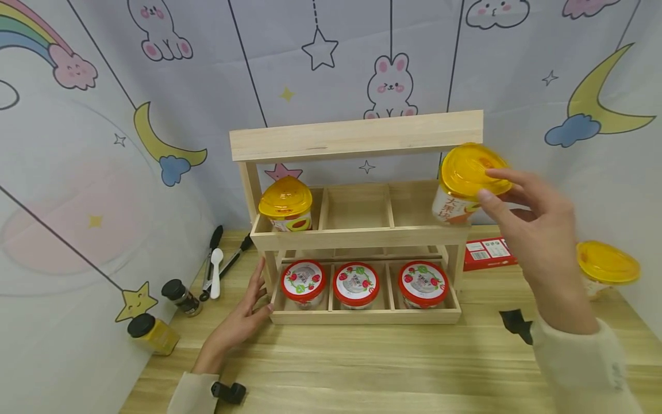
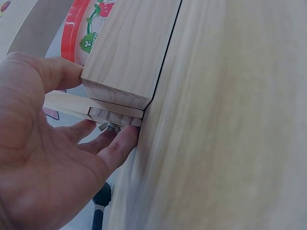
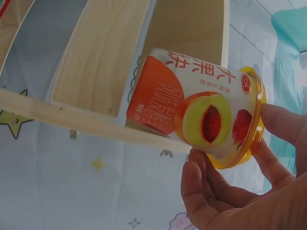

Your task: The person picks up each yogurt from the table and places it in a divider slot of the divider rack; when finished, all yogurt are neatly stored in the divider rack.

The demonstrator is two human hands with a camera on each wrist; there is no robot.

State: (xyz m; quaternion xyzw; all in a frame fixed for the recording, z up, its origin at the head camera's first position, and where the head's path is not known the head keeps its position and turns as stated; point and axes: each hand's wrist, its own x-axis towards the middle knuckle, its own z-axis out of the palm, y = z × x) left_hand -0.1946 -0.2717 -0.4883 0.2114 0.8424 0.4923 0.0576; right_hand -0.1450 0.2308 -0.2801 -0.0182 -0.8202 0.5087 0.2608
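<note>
"Clamped on what?"
"Right hand (image 1: 543, 227) — on a round white yellow-lidded cup (image 1: 465, 184), just left of the palm; left hand (image 1: 240, 319), on the corner of a pale wooden rack (image 1: 357, 238)."
"Handling?"
"Probably light, slick-lidded — best pinched round the rim."

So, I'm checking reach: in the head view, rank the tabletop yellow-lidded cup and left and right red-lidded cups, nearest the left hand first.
1. Left red-lidded cup: lower tray, left.
2. Right red-lidded cup: lower tray, right.
3. Tabletop yellow-lidded cup: far right.
</note>
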